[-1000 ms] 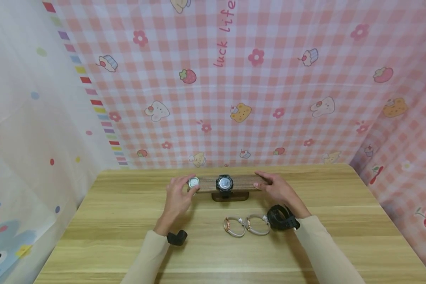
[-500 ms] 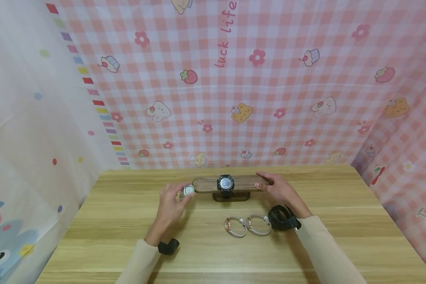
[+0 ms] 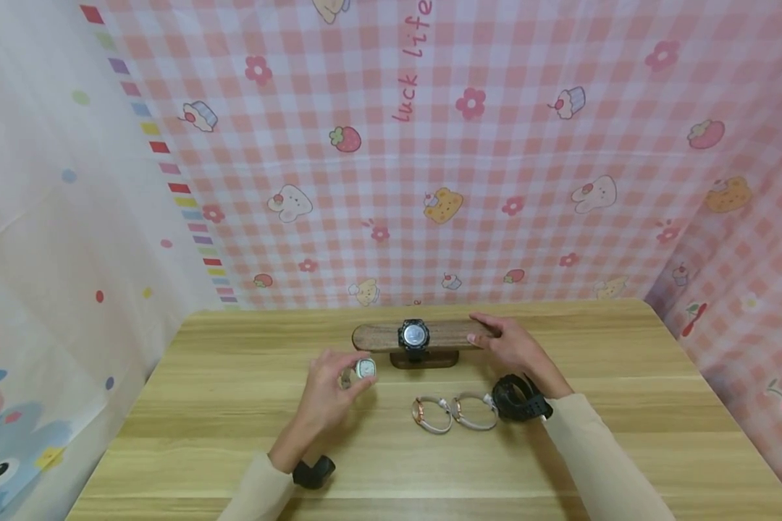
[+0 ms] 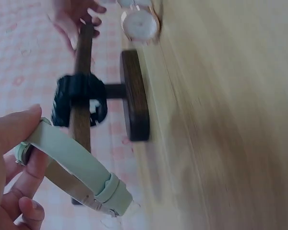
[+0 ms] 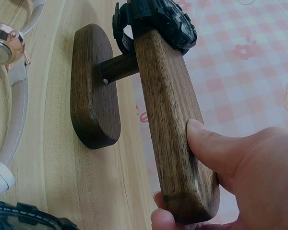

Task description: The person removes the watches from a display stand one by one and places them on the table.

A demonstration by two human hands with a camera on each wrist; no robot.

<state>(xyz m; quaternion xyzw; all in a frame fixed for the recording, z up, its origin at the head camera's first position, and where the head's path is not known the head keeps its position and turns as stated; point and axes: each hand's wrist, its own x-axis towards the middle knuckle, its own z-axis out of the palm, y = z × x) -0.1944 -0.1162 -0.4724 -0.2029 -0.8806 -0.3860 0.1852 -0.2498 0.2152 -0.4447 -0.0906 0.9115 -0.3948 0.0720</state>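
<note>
Between thumb and fingers my left hand (image 3: 329, 387) pinches a watch (image 3: 366, 368) with a pale green strap (image 4: 74, 151), its strap closed in a loop. It is off the stand, in front of the stand's left end. My right hand (image 3: 511, 351) grips the right end of the dark wooden watch stand (image 3: 450, 334), thumb (image 5: 209, 141) on one face and fingertips under the end. A black watch (image 3: 414, 334) is strapped round the middle of the stand's bar. The bar rests on a short post above an oval foot (image 5: 93, 91).
In front of the stand, two rose-gold watches with light straps, a left one (image 3: 432, 414) and a right one (image 3: 474, 412), stand on the wooden table (image 3: 189, 405). Beside them, near my right wrist, is a black watch (image 3: 518, 399). A pink checked cloth (image 3: 495, 159) hangs behind.
The pale green watch has slid off the stand's left end, and my left hand has carried it left, then back right and nearer. My right hand stays on the stand.
</note>
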